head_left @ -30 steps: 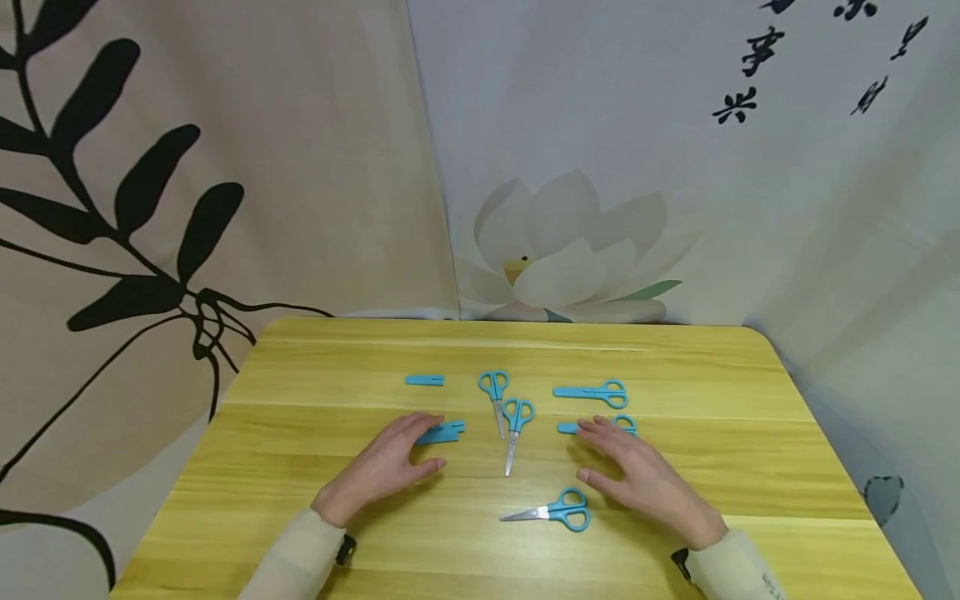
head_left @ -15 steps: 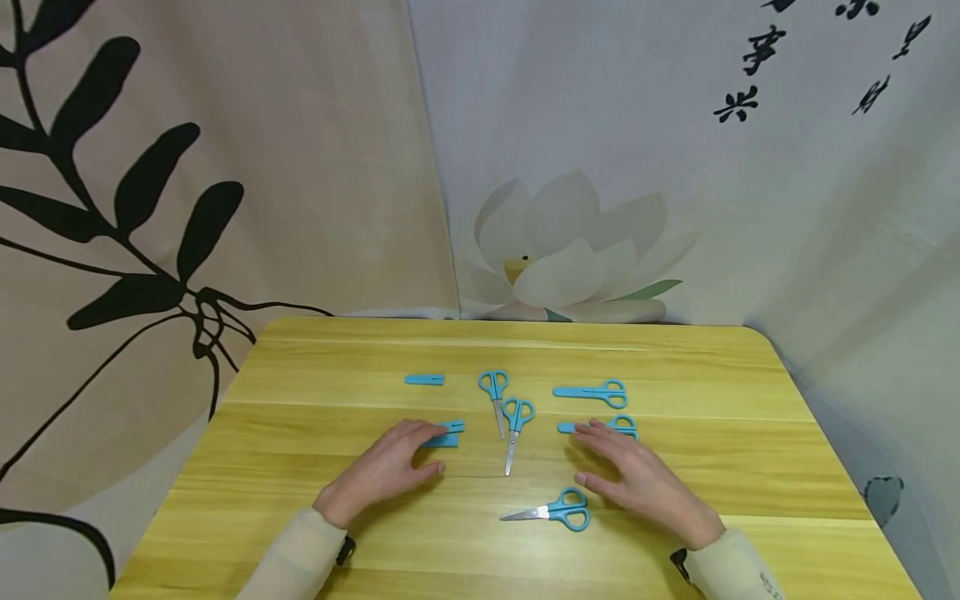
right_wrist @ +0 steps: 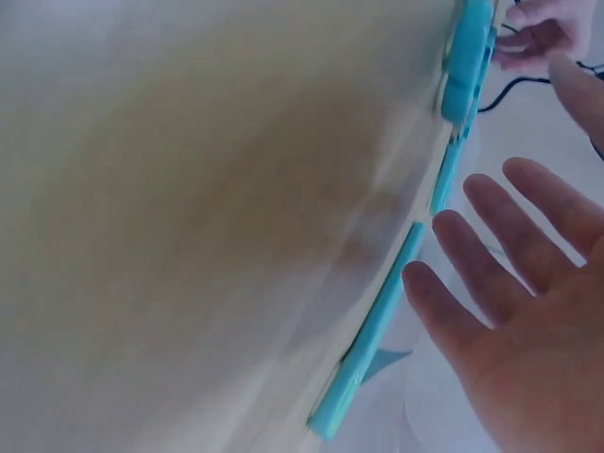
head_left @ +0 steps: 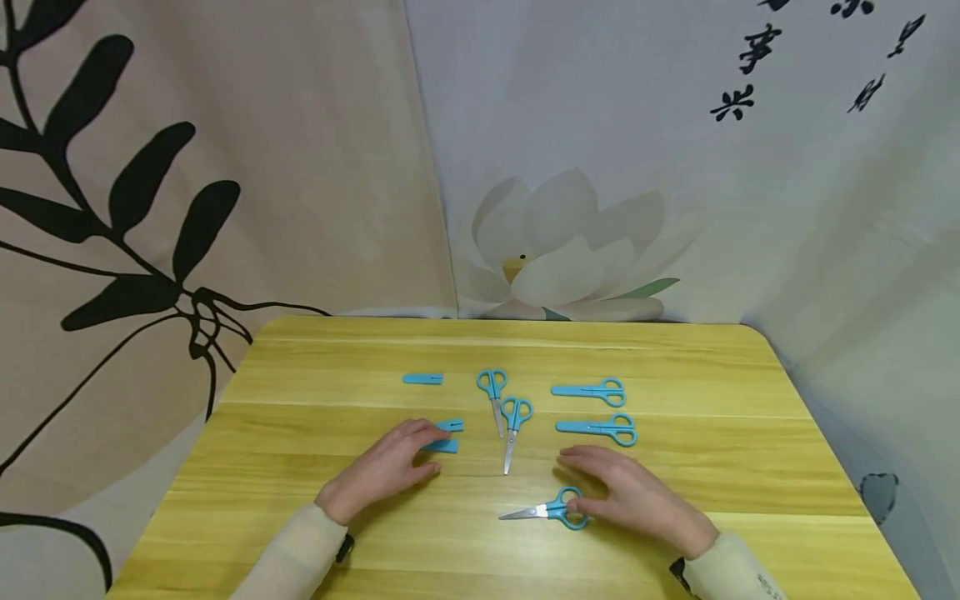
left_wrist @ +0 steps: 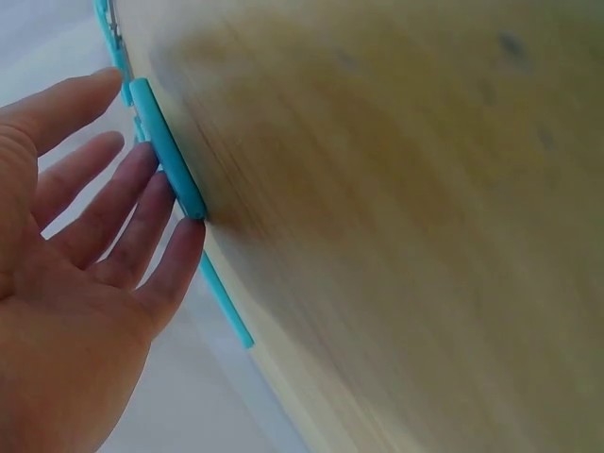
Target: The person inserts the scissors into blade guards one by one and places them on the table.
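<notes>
With fingers spread, the left hand (head_left: 386, 468) is at two blue covers (head_left: 446, 447) nearer the left edge of the table (head_left: 360, 350), while the right hand (head_left: 630, 492), likewise spread, has its thumb over the scissors (head_left: 555, 510) farthest from the far edge.
</notes>
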A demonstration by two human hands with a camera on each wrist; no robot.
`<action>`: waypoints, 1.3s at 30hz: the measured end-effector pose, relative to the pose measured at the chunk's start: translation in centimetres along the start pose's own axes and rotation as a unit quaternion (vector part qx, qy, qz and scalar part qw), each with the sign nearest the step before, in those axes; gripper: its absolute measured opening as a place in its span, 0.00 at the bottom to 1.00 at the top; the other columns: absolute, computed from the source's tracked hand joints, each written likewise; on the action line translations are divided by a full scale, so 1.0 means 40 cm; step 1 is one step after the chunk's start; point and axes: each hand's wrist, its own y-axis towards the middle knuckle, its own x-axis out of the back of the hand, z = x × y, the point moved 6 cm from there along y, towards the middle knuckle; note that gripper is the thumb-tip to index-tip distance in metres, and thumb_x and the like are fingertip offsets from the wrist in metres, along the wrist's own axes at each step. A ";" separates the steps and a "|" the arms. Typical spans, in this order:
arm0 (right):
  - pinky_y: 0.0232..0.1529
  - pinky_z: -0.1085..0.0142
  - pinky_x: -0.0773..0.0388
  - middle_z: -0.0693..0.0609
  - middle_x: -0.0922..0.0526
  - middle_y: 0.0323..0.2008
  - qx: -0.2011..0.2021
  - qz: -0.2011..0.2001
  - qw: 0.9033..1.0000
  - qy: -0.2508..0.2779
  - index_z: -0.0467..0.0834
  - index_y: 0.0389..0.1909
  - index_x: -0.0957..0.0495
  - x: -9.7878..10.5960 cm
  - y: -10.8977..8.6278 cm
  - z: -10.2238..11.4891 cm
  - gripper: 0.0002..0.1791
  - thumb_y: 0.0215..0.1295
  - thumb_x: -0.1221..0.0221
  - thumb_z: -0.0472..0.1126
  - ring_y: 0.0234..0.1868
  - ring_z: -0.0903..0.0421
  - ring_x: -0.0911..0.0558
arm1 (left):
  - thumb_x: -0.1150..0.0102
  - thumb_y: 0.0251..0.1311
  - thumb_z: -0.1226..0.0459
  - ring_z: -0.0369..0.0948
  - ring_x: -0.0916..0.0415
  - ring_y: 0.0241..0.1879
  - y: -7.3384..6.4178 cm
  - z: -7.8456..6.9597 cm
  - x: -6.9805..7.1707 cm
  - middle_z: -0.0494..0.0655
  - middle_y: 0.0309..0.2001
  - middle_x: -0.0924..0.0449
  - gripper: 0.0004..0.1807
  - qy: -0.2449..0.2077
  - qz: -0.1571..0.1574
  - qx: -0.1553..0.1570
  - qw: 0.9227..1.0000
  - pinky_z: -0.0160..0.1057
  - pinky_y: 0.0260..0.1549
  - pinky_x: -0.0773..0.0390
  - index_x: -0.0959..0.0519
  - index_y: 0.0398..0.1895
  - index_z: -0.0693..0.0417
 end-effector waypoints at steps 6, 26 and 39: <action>0.64 0.49 0.24 0.53 0.20 0.63 0.015 0.025 1.000 0.009 0.46 0.65 0.21 -0.023 0.003 0.019 0.33 0.63 0.28 0.56 0.64 0.49 0.23 | 0.30 0.66 0.64 0.50 0.23 0.59 0.004 0.000 -0.006 0.52 0.58 0.21 0.21 0.003 0.010 -0.011 1.000 0.52 0.59 0.21 0.19 0.62 0.57; 0.54 0.60 0.23 0.61 0.24 0.52 0.058 0.005 0.998 0.009 0.49 0.51 0.16 -0.063 0.019 0.043 0.24 0.55 0.22 0.52 0.55 0.57 0.27 | 0.30 0.67 0.63 0.48 0.23 0.59 0.007 0.002 -0.010 0.50 0.58 0.21 0.23 -0.001 0.016 -0.009 1.000 0.50 0.59 0.21 0.20 0.63 0.57; 0.50 0.63 0.23 0.63 0.24 0.44 0.062 0.001 0.998 0.022 0.53 0.39 0.13 -0.061 0.029 0.048 0.10 0.58 0.25 0.40 0.49 0.60 0.27 | 0.31 0.66 0.65 0.49 0.23 0.58 0.013 0.002 -0.013 0.53 0.58 0.20 0.22 0.012 0.017 -0.024 0.999 0.50 0.57 0.20 0.19 0.62 0.61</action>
